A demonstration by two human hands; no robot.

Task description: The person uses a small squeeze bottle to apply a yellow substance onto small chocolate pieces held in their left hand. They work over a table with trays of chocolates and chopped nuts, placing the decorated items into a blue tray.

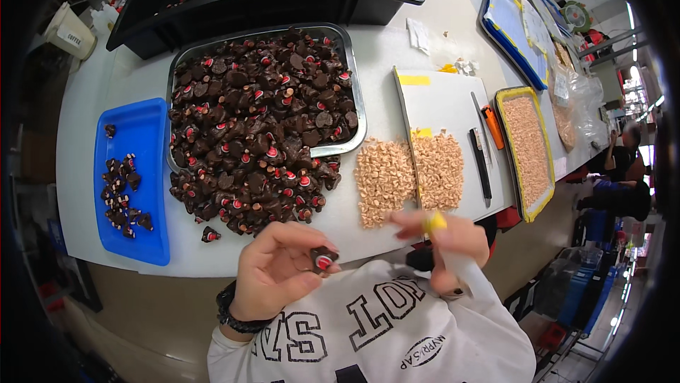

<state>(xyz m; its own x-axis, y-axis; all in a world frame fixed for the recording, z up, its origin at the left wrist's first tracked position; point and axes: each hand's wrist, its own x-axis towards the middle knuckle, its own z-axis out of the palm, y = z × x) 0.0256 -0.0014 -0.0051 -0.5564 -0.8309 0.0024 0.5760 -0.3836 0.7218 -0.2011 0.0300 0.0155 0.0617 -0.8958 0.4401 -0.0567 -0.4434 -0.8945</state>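
My left hand (278, 267) pinches one small dark brown piece with a red and white spot (324, 259) between thumb and fingers, near the table's front edge. My right hand (445, 247) is blurred and grips a slim white tool with a yellow tip (435, 222). Just beyond the hands lies a large heap of the same dark pieces (258, 142), spilling out of a metal tray (356, 103) onto the white table (85, 128). A pile of small tan pellets (407, 174) lies to the right of the heap.
A blue tray (145, 135) at left holds several dark pieces. A white cutting board (443, 103), a black knife (480, 163), an orange cutter (493, 124) and a yellow-rimmed tray of tan pellets (528, 149) lie at right. A black bin (269, 1) stands behind. People sit at far right.
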